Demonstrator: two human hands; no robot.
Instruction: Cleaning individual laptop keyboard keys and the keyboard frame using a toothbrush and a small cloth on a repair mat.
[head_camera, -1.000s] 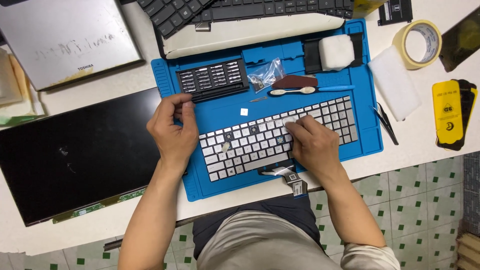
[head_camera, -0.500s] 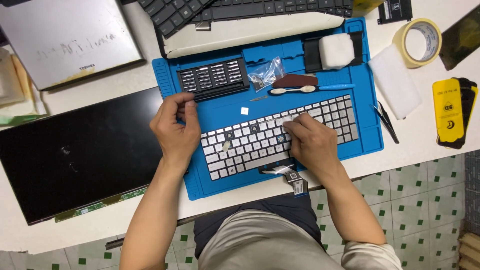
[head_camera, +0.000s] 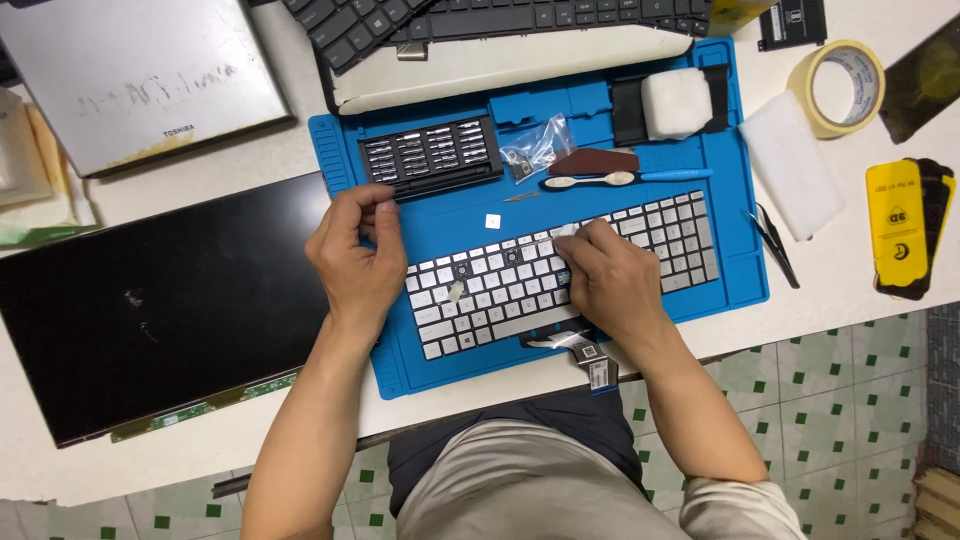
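Little has shifted since a second ago: the right hand (head_camera: 610, 285) has kept its place on the keyboard (head_camera: 560, 275), and the left hand (head_camera: 352, 262) has stayed at the keyboard's left end. The right hand lies palm down over the middle keys, fingers pressed close together and bent, the tips pushing on a key in the upper rows; whether they pinch anything cannot be told. The left hand is curled, fingers folded in and thumb up top, its heel just beside the keyboard's left edge; what it grips, if anything, is hidden. Under both hands lies the blue mat (head_camera: 730, 290). Beyond the left hand's fingers sits a black tray of screwdriver bits (head_camera: 430, 155), and to its outer side a dark screen panel (head_camera: 150, 310). Beyond the right hand lie a small loose key cap (head_camera: 492, 221), a plastic bag (head_camera: 535, 148) and a thin spatula (head_camera: 600, 180). Below the right wrist a flat ribbon cable (head_camera: 580, 350) runs off the mat's near edge. Well off to the right sits a roll of tape (head_camera: 835, 88).
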